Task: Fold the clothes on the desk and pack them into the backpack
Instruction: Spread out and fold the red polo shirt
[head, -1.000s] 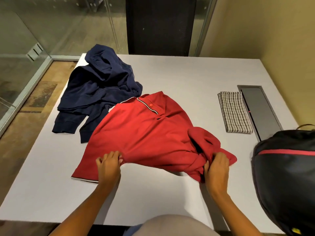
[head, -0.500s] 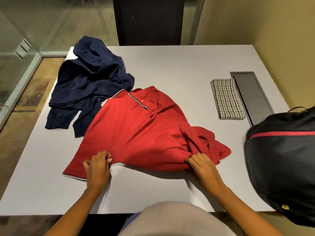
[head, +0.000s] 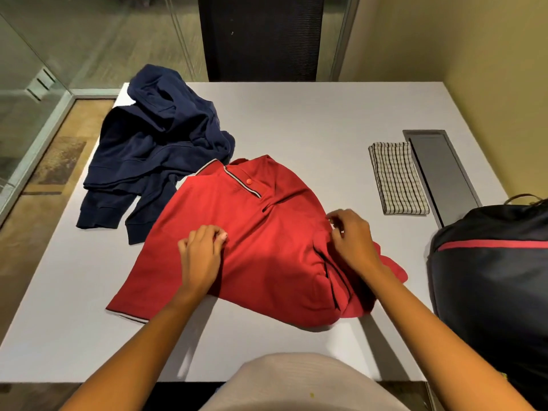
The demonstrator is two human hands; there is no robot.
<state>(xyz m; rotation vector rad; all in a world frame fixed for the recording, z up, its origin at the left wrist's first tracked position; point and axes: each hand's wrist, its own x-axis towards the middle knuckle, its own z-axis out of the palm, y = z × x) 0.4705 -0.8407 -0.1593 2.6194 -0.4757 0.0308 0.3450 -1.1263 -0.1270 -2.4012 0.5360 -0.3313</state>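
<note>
A red polo shirt (head: 267, 232) lies in the middle of the white desk (head: 296, 114), its lower part doubled up over its body. My left hand (head: 201, 253) rests on the shirt's left half, curled fingers pinching the fabric. My right hand (head: 353, 241) is on the bunched right side with fingers curled on the cloth. A crumpled navy hoodie (head: 154, 149) lies at the back left, touching the shirt's collar. A folded checked cloth (head: 397, 179) lies at the right. The black backpack (head: 492, 280) with a red stripe stands at the desk's right edge.
A grey cable hatch (head: 441, 170) is set into the desk beside the checked cloth. A dark chair back (head: 261, 37) stands behind the desk. Glass walls are on the left and a yellow wall on the right.
Both hands have moved from the shirt's near hem up and away from me onto its middle, carrying the lower part of the shirt over itself.
</note>
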